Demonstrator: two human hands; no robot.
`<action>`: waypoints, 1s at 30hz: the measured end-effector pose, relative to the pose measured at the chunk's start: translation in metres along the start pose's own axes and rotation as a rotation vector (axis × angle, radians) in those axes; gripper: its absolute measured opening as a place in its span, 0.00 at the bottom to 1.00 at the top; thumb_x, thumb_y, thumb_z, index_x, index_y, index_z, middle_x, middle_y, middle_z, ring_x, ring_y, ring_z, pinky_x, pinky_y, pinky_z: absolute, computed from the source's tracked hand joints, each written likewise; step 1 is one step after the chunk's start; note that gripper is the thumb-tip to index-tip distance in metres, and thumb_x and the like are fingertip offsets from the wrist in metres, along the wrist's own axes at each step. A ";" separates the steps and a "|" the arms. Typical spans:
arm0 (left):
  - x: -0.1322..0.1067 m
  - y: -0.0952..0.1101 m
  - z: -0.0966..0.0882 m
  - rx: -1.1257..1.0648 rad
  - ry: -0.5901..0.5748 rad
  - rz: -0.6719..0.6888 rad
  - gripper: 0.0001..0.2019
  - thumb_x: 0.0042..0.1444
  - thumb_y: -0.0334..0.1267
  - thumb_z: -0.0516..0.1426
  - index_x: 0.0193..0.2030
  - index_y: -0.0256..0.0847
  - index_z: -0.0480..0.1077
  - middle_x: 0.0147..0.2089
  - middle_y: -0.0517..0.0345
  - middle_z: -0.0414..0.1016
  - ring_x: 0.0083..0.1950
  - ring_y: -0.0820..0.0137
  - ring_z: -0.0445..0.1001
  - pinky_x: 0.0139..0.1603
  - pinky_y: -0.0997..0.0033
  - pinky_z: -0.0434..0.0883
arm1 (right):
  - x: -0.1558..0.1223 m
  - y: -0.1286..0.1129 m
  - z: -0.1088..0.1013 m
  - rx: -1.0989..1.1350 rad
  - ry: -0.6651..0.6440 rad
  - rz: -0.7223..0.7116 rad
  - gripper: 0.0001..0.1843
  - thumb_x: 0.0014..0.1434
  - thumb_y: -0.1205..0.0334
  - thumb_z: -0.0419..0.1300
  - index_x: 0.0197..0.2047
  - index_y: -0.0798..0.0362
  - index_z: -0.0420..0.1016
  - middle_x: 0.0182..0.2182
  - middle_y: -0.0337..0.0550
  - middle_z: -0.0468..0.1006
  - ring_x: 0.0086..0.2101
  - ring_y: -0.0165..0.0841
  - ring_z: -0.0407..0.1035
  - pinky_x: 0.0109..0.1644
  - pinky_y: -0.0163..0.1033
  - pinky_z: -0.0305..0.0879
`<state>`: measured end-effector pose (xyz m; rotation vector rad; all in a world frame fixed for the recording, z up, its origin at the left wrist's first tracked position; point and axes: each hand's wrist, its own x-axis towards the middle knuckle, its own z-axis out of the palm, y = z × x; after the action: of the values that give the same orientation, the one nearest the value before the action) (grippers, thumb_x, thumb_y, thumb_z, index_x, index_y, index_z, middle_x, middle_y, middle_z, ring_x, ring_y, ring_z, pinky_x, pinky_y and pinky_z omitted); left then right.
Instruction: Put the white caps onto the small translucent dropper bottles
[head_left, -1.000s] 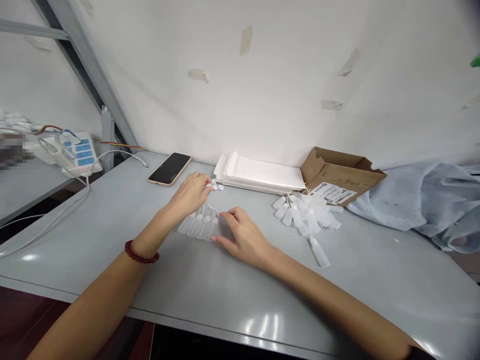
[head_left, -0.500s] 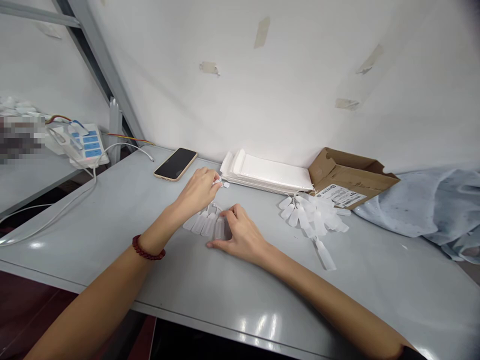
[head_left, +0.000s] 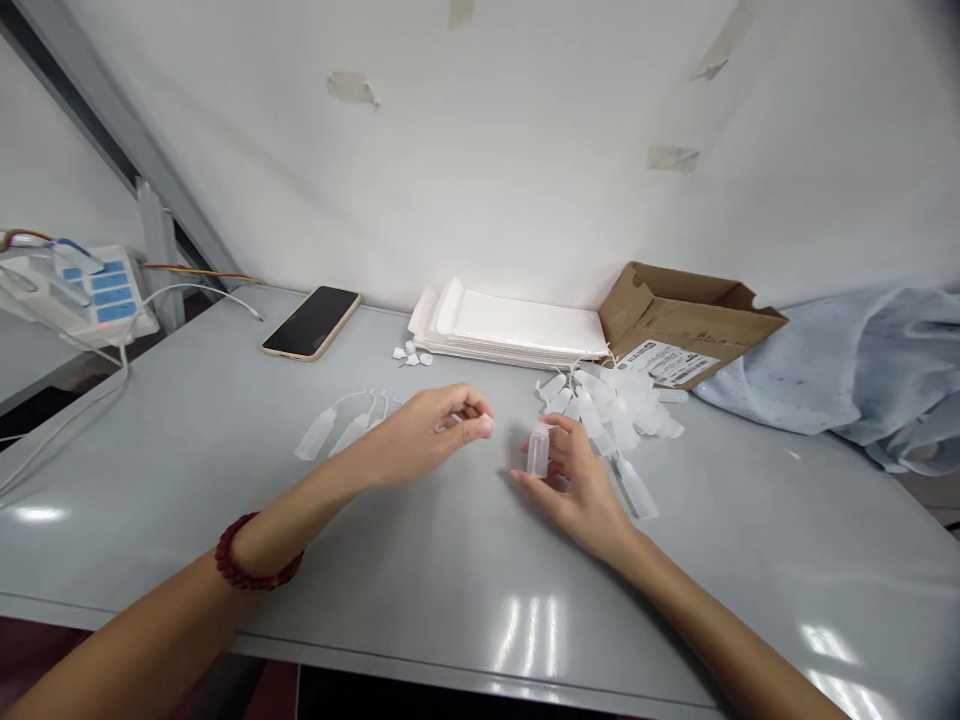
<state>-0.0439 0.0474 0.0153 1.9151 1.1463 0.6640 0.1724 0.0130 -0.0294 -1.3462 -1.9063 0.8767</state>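
Pinched closed, my left hand (head_left: 435, 430) hovers over the middle of the table with a small white cap (head_left: 487, 424) at its fingertips, mostly covered by them. My right hand (head_left: 581, 485) grips a small translucent bottle (head_left: 538, 452) upright between thumb and fingers. The two hands are apart, facing each other. Behind my left hand lie several small white caps (head_left: 410, 353). A few translucent bottles with thin white tubes (head_left: 316, 434) lie beside my left forearm, partly hidden by it. A heap of similar bottles (head_left: 622, 410) is just beyond my right hand.
A phone (head_left: 313, 322) lies at the back left, near a white cable and a power strip (head_left: 105, 295). White padded envelopes (head_left: 525, 325) are stacked against the wall. An open cardboard box (head_left: 675, 325) and crumpled grey-blue cloth (head_left: 840, 370) occupy the back right.
My left hand has left the caps and come right and nearer me, a cap in its pinch. My right hand has carried one bottle rightward, away from the bottles on the left.
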 end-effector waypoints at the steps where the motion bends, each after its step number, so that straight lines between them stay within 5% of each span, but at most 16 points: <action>1: -0.002 0.004 0.004 -0.015 -0.037 0.010 0.09 0.60 0.42 0.52 0.39 0.44 0.72 0.36 0.62 0.78 0.36 0.71 0.75 0.36 0.72 0.71 | -0.003 -0.001 -0.004 0.014 -0.015 0.010 0.25 0.59 0.59 0.56 0.55 0.50 0.48 0.37 0.43 0.73 0.28 0.31 0.67 0.27 0.36 0.62; 5: -0.006 0.013 0.018 -0.078 -0.087 0.047 0.09 0.61 0.40 0.52 0.41 0.46 0.74 0.39 0.62 0.78 0.38 0.70 0.75 0.38 0.72 0.72 | -0.009 -0.011 -0.014 -0.015 -0.079 -0.068 0.16 0.62 0.69 0.47 0.52 0.48 0.52 0.35 0.39 0.73 0.26 0.29 0.66 0.30 0.36 0.62; 12: -0.007 0.010 0.034 -0.259 0.002 -0.034 0.08 0.59 0.42 0.55 0.40 0.42 0.73 0.38 0.59 0.77 0.40 0.70 0.76 0.44 0.70 0.73 | -0.014 -0.010 -0.005 -0.114 -0.102 -0.174 0.20 0.60 0.73 0.47 0.54 0.51 0.53 0.35 0.43 0.74 0.29 0.33 0.69 0.31 0.37 0.66; 16: -0.007 0.010 0.035 -0.243 -0.024 -0.024 0.08 0.58 0.42 0.56 0.38 0.40 0.73 0.36 0.58 0.77 0.37 0.70 0.74 0.40 0.71 0.72 | -0.016 -0.003 0.001 -0.198 -0.070 -0.276 0.23 0.56 0.77 0.46 0.55 0.53 0.51 0.41 0.51 0.74 0.35 0.36 0.71 0.35 0.39 0.69; 23: -0.006 0.012 0.033 -0.193 -0.074 -0.033 0.09 0.58 0.40 0.57 0.36 0.39 0.75 0.32 0.60 0.76 0.32 0.73 0.72 0.34 0.76 0.69 | -0.014 -0.002 0.006 -0.411 0.005 -0.448 0.19 0.57 0.78 0.43 0.52 0.56 0.52 0.36 0.51 0.74 0.33 0.36 0.70 0.29 0.37 0.67; 27: -0.006 0.005 0.038 -0.063 -0.021 0.120 0.07 0.58 0.36 0.57 0.36 0.37 0.76 0.33 0.58 0.76 0.33 0.72 0.71 0.34 0.74 0.68 | -0.015 -0.004 0.009 -0.529 0.044 -0.503 0.20 0.56 0.78 0.42 0.51 0.57 0.51 0.36 0.55 0.74 0.30 0.38 0.70 0.26 0.37 0.64; 30: -0.005 0.002 0.040 0.020 0.015 0.300 0.07 0.59 0.32 0.56 0.39 0.37 0.76 0.33 0.56 0.75 0.33 0.73 0.71 0.36 0.73 0.67 | -0.017 -0.008 0.007 -0.410 -0.015 -0.375 0.21 0.52 0.78 0.43 0.49 0.55 0.50 0.31 0.47 0.73 0.24 0.33 0.66 0.24 0.35 0.60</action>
<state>-0.0157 0.0277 -0.0055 2.1243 0.8834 0.8301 0.1669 -0.0066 -0.0294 -1.1389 -2.3345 0.3210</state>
